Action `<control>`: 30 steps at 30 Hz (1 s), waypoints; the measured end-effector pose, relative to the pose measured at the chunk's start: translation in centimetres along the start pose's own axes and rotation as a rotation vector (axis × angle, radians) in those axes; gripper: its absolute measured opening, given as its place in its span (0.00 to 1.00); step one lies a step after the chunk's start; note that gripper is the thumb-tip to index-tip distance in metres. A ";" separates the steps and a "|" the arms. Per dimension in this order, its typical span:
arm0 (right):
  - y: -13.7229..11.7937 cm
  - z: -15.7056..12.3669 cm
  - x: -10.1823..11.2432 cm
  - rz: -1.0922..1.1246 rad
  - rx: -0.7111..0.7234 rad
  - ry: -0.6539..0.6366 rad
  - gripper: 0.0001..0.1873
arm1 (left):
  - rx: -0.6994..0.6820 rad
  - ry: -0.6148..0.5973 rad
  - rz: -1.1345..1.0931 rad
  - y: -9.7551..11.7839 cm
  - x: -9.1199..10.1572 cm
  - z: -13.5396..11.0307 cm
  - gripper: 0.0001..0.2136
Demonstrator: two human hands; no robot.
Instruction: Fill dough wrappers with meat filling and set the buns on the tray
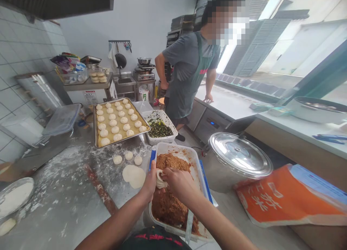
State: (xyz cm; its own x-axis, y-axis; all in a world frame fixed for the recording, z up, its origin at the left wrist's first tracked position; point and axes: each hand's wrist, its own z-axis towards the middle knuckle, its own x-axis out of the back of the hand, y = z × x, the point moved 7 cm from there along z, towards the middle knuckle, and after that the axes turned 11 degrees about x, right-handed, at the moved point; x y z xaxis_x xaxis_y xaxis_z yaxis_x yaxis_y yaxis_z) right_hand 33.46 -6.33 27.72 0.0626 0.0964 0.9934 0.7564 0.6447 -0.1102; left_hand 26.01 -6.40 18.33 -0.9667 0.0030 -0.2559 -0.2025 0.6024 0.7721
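Observation:
Between my hands, above a plastic tub of brown minced filling (170,203), is a partly gathered bun (161,182) with an opening at its top. My left hand (150,183) cups the bun from the left side. The fingers of my right hand (179,181) pinch its rim from the right. A flat metal spatula (189,224) stands in the filling near the tub's front right. Left of the tub, flat dough wrappers (135,176) overlap on the floured steel table (73,192). Just behind them sit three shaped buns (128,155).
Behind lies a tray of several buns (120,113), beside a tub of chopped greens (160,128). A rolling pin (101,189) and flour bowl (16,195) are left. On the right are a lidded pot (238,156) and orange bag (287,199). A person in an apron (187,69) stands beyond.

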 end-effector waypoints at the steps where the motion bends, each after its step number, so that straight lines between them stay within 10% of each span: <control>1: 0.2 0.0 -0.1 -0.001 -0.014 0.011 0.07 | -0.020 0.003 0.003 0.1 0.0 0.0 0.37; 9: 0.2 -0.3 0.2 0.001 0.026 0.065 0.03 | 0.067 0.028 -0.115 -0.2 -0.1 -0.1 0.35; 14: -0.2 -0.3 0.3 0.025 0.036 0.017 0.18 | 0.071 -0.016 -0.107 0.0 -0.6 -0.3 0.35; 19: -0.2 -0.3 0.6 0.003 0.066 -0.014 0.05 | 0.023 -0.122 -0.129 0.5 -0.8 -0.9 0.36; 30: 0.2 0.0 0.9 -0.057 0.015 0.034 0.09 | -0.056 -0.084 -0.136 1.0 -0.5 -1.3 0.36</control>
State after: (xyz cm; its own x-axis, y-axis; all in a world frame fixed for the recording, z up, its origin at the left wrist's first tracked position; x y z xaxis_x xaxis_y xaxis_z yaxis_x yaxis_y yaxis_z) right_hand 33.66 -6.15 28.55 0.0414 0.0336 0.9986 0.7495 0.6599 -0.0533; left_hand 26.10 -6.84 19.98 -0.9137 -0.0075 -0.4063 -0.3415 0.5562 0.7577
